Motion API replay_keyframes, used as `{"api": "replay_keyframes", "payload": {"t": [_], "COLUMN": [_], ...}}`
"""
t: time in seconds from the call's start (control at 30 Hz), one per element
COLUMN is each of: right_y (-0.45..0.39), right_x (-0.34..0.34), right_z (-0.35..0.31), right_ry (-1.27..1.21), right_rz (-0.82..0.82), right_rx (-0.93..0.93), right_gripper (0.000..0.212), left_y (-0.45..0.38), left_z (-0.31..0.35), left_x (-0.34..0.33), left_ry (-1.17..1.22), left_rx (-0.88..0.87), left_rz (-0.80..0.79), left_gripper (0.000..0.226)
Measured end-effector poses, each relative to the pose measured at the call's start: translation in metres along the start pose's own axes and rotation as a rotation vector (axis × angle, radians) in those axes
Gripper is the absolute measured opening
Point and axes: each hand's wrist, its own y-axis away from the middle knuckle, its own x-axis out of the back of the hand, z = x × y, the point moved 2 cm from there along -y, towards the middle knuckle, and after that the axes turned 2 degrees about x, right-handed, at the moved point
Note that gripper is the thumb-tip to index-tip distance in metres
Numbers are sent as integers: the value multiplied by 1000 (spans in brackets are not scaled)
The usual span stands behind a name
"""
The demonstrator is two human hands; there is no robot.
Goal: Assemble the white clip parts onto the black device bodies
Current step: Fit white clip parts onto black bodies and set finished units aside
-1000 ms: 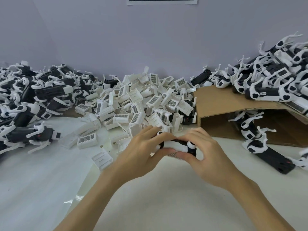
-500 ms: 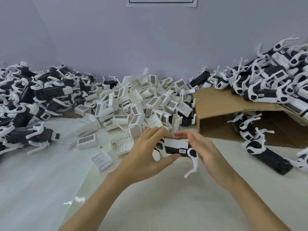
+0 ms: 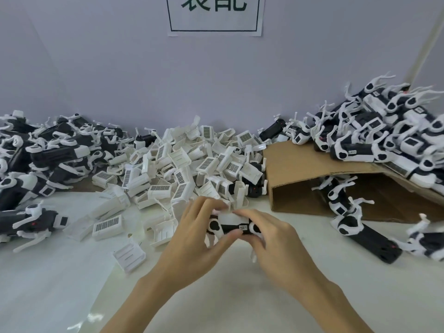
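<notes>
Both hands hold one black device body (image 3: 234, 227) with white ends just above the white table, in the middle of the view. My left hand (image 3: 194, 241) grips its left end, thumb below and fingers curled over the top. My right hand (image 3: 274, 239) grips its right end, fingers on a white clip part (image 3: 231, 216) that lies along the top of the body. A big heap of loose white clip parts (image 3: 192, 164) with barcode labels lies just behind my hands.
Black bodies with white arms are piled at the left (image 3: 36, 159) and on a cardboard box (image 3: 300, 169) at the right, more spilling out beneath it (image 3: 348, 212). Loose clips (image 3: 129, 257) lie left of my hands. A purple wall with a paper sign (image 3: 213, 15) closes the back.
The camera tilted up, showing more of the sign. My hands turned the device level, and my right fingers moved onto the white clip on top of it.
</notes>
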Motion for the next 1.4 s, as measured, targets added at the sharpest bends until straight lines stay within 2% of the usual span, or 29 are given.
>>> {"api": "replay_keyframes", "payload": {"t": [0.1, 0.17, 0.37, 0.47, 0.53, 0.6, 0.67, 0.77, 0.83, 0.87, 0.9, 0.93, 0.97, 1.03, 1.1, 1.23, 1.4], "right_y": [-1, -1, 0, -4, -13, -34, -66, -111, -128, -130, -128, -123, -115, -92, -69, -44, -41], "right_x": [3, 1, -11, -8, -1, 20, 63, 145, 180, 185, 182, 170, 152, 106, 57, -12, -38], "right_z": [3, 6, 13, 16, 17, 22, 33, 45, 53, 56, 58, 62, 66, 70, 67, 56, 53], "right_ry": [-92, -109, -443, -561, -741, -1005, -1232, -1639, -1681, -1643, -1627, -1612, -1591, -1550, -1523, -1586, -1658], "right_rz": [85, 72, -264, -224, -212, -157, 67, 403, 351, 317, 289, 266, 208, 37, -26, 14, -48], "right_rx": [-50, -75, -305, -366, -489, -611, -648, -455, -339, -326, -327, -374, -431, -491, -606, -747, -716], "right_gripper": [44, 45, 41, 26, 24, 34, 45, 92, 129, 138, 130, 111, 92, 73, 63, 56, 43], "left_y": [-1, -3, -5, -7, -8, -11, -12, -12, -10, -10, -10, -11, -11, -11, -10, -9, -32], "left_z": [-2, -2, -9, -20, -25, -27, -25, -22, -18, -15, -13, -11, -12, -15, -17, -28, -84], "left_x": [0, -3, 2, 5, 3, 2, 3, 2, 1, 1, 1, 1, 0, -1, -2, 7, 63], "left_ry": [284, 456, 663, 675, 668, 705, 696, 671, 623, 591, 547, 485, 417, 278, 117, -176, -365], "left_rx": [230, 363, 393, 467, 514, 502, 474, 465, 460, 453, 440, 419, 393, 325, 228, 123, 272], "left_rz": [26, -2, -51, -68, -36, 55, 112, 95, 59, 48, 40, 34, 27, 14, 22, 127, 446], "left_gripper": [63, 51, 32, 45, 51, 48, 48, 48, 46, 45, 42, 37, 30, 16, 12, 11, 17]}}
